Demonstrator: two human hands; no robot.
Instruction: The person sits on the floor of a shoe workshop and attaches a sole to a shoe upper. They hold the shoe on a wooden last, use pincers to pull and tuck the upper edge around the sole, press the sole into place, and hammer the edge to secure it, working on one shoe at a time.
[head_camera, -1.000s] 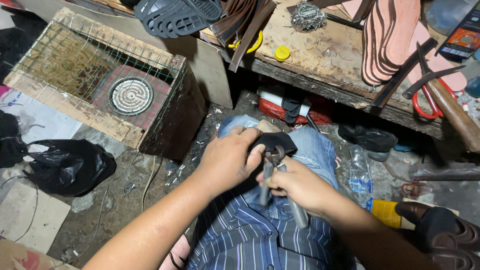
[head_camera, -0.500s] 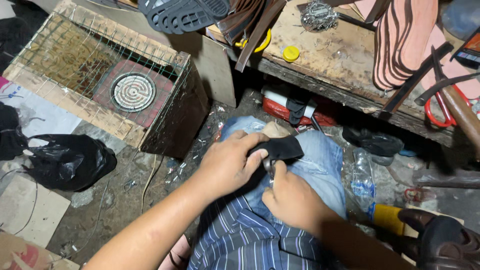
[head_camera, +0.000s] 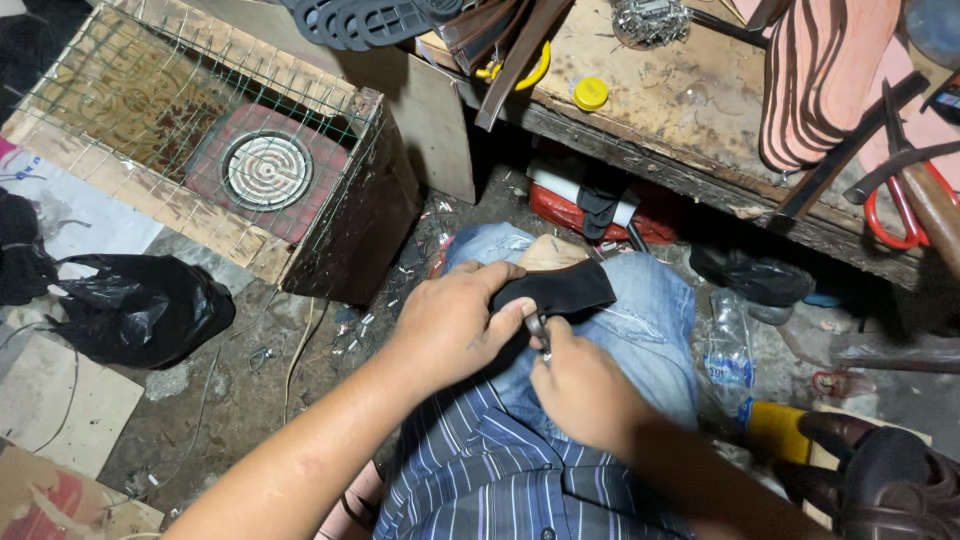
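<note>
Hands pinching black leather piece (head_camera: 555, 290), flat, dark, left hand (head_camera: 450, 325), right hand (head_camera: 580, 385)

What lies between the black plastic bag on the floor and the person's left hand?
In the head view, only dirty floor with loose wire scraps lies between the black plastic bag and the left hand, which grips a black leather piece.

Light fell from above and ahead, bright on the wooden tabletop (head_camera: 690, 110) and on the wire-covered box (head_camera: 200, 150), dimmer toward the floor (head_camera: 240, 400). Deep shadow filled the space under the tabletop and swallowed detail there. The hands, left (head_camera: 450, 325) and right (head_camera: 580, 385), were evenly lit and fairly sharp, with slight softness at the fingertips. The lower right corner was dark and blurred. No strong glare showed; the frame edges bent a little, as from a wide lens.
</note>
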